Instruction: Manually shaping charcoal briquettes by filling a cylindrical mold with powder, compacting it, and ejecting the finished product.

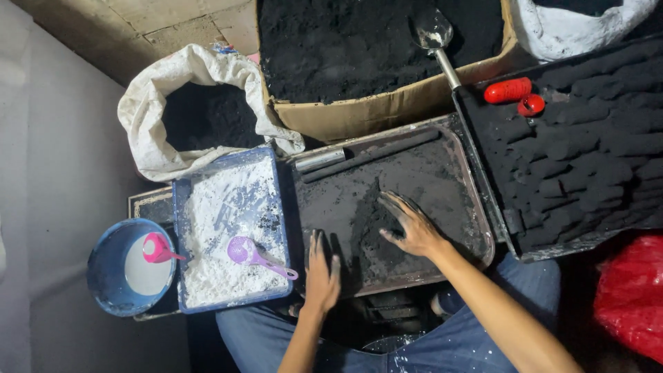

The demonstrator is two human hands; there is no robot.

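1. I see the tray [476, 207] at centre frame, a dark rounded-corner metal pan, its floor coated with black powder [359, 200].
2. The powder looks fine, matte and soot-black. It lies thin and smeared over most of the floor, and is heaped into a low ridge running from mid-tray down toward the lower edge, between my two hands.
3. My left hand [322, 268] sits at the tray's lower edge, left of the ridge. It is flat and open, fingers together and pointing up-frame, palm down on the powder, gripping nothing. The fingers are blackened.
4. My right hand [412, 226] lies just right of the ridge, open with fingers spread and pointing to the upper left, fingertips pressed into the heap. It has hold of nothing I can make out.
5. Along the tray's upper edge lies a dark rod [376, 155] with a bare metal end at its left.
6. Left of the tray is a blue bin [181, 207] of white powder with a purple scoop [245, 250] lying on it.
7. At lower left, a blue bowl [103, 266] holds white liquid and a pink scoop [156, 247].
8. Upper left, a white sack [148, 103] stands open on black powder. Top centre, a cardboard box [373, 110] holds more, with a metal scoop [434, 33] stuck in.
9. At right, a black rack [587, 159] carries rows of dark lumps and two red pieces [514, 95].
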